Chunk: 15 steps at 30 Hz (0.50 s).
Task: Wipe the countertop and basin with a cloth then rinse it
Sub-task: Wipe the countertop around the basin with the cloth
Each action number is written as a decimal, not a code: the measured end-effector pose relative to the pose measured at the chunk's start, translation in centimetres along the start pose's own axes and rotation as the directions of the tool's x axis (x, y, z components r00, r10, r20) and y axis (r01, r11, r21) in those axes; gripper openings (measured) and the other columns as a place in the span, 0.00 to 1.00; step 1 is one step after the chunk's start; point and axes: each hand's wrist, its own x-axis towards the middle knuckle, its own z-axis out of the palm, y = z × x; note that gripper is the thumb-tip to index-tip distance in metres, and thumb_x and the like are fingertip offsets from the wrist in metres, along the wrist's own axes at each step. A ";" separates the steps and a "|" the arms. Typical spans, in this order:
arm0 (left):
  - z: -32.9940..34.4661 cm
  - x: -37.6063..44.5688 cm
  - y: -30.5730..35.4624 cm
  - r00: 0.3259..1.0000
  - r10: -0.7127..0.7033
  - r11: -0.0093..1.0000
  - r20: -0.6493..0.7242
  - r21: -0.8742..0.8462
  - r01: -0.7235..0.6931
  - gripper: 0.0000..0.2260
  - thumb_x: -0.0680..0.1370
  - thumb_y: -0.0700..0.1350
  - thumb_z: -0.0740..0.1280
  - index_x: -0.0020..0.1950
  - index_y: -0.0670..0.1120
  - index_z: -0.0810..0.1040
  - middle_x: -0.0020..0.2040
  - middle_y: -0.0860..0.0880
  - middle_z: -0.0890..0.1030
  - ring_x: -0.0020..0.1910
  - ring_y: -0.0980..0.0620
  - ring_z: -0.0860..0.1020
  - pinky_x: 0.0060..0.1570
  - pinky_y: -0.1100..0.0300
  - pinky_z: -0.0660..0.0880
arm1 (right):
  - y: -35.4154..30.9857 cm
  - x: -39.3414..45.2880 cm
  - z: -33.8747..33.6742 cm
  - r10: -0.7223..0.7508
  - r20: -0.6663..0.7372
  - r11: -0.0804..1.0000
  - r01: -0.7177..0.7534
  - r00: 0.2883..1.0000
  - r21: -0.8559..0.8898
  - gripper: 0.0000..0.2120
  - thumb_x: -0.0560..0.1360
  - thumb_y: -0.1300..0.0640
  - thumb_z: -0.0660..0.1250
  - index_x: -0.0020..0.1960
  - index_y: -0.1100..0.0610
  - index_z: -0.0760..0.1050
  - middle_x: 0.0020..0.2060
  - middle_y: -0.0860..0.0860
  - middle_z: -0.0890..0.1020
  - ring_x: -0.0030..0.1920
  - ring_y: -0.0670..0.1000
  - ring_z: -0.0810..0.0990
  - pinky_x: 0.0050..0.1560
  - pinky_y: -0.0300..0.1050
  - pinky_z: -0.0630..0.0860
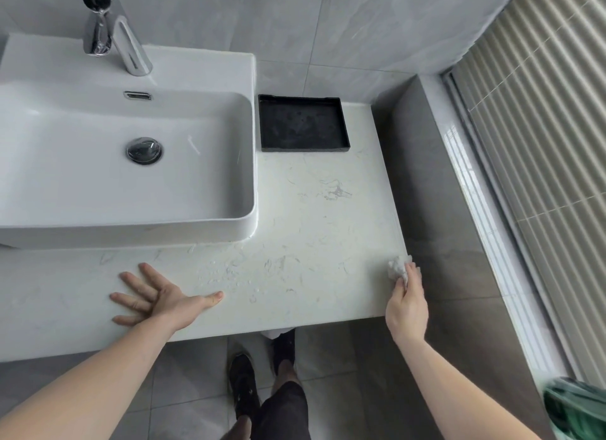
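The crumpled white cloth sits at the desk's right edge, pinched under the right hand's curled fingers, while the left hand lies flat, fingers spread apart, just before the white basin.

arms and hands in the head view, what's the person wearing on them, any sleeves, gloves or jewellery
Nothing is worn on either. Both forearms are bare with no sleeves in view, and the left hand and right hand have no gloves, rings, watch or bracelet that can be seen.
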 end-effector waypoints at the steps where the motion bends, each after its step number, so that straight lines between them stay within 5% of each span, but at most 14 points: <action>1: -0.1 0.0 0.0 1.000 -0.003 1.000 0.001 -0.002 0.003 0.78 0.48 0.77 0.74 0.75 0.51 0.22 0.74 0.45 0.19 0.73 0.36 0.22 0.71 0.30 0.32 | -0.9 -0.9 0.9 -0.056 0.022 0.998 0.055 0.998 0.028 0.22 0.87 0.57 0.55 0.81 0.49 0.64 0.80 0.45 0.65 0.82 0.50 0.59 0.80 0.55 0.60; 4: -0.1 -0.2 -0.1 1.000 0.000 1.000 0.003 -0.008 0.000 0.78 0.48 0.77 0.74 0.75 0.51 0.22 0.74 0.45 0.19 0.73 0.36 0.22 0.71 0.30 0.32 | -4.0 -4.1 4.8 -0.270 0.228 0.961 0.277 0.935 0.004 0.23 0.88 0.57 0.54 0.82 0.46 0.61 0.82 0.45 0.59 0.84 0.49 0.51 0.83 0.57 0.47; 9: 0.0 -0.1 0.0 1.000 0.001 1.000 -0.003 -0.010 -0.001 0.78 0.49 0.76 0.75 0.75 0.51 0.22 0.74 0.45 0.19 0.73 0.36 0.22 0.71 0.30 0.32 | -9.0 -10.7 10.4 -0.510 0.525 0.760 0.642 0.681 -0.095 0.25 0.87 0.47 0.49 0.84 0.42 0.51 0.84 0.42 0.42 0.83 0.49 0.34 0.81 0.59 0.35; 15: 0.0 0.1 0.0 1.000 -0.002 1.000 -0.012 -0.007 0.002 0.78 0.48 0.76 0.75 0.76 0.51 0.23 0.74 0.45 0.20 0.73 0.36 0.23 0.71 0.30 0.32 | -6.4 -10.0 9.0 -0.514 0.503 0.699 0.679 0.695 -0.224 0.29 0.87 0.42 0.49 0.84 0.41 0.40 0.83 0.42 0.37 0.82 0.50 0.32 0.81 0.59 0.35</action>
